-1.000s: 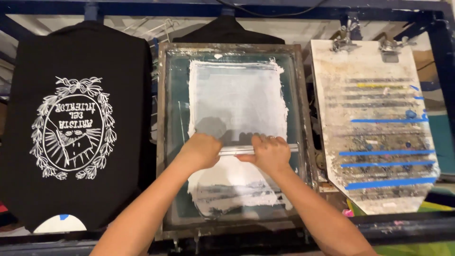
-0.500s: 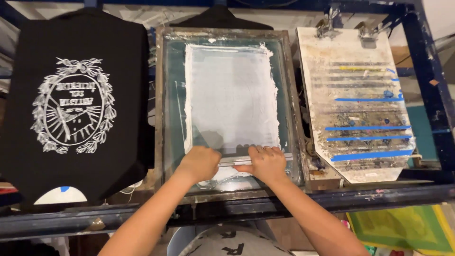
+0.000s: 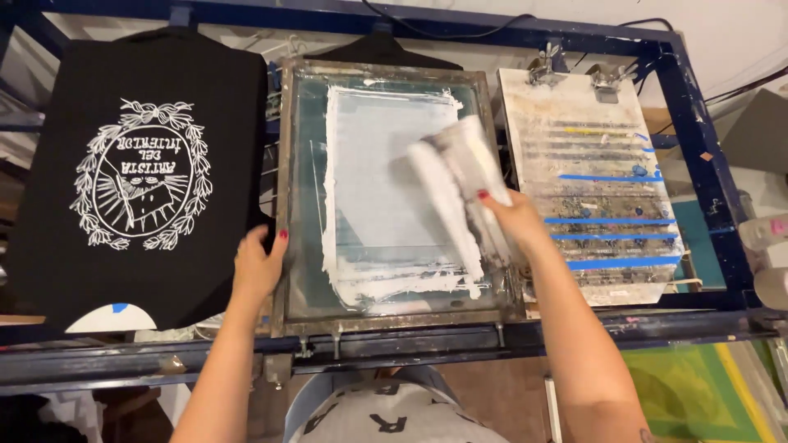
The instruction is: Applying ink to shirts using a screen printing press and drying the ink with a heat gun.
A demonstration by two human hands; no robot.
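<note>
White-inked squeegee [image 3: 460, 193] in right hands' [image 3: 513, 221] grip

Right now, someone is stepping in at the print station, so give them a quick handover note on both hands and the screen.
Left hand: gripping the left edge of the screen frame.
Right hand: holding the squeegee, lifted off the mesh, blade coated in white ink.
Done: white ink lies smeared across the screen, thickest along the near end.
Left: frame is down on its platen; black printed shirt sits on the left platen, the taped platen on the right is bare.
</note>
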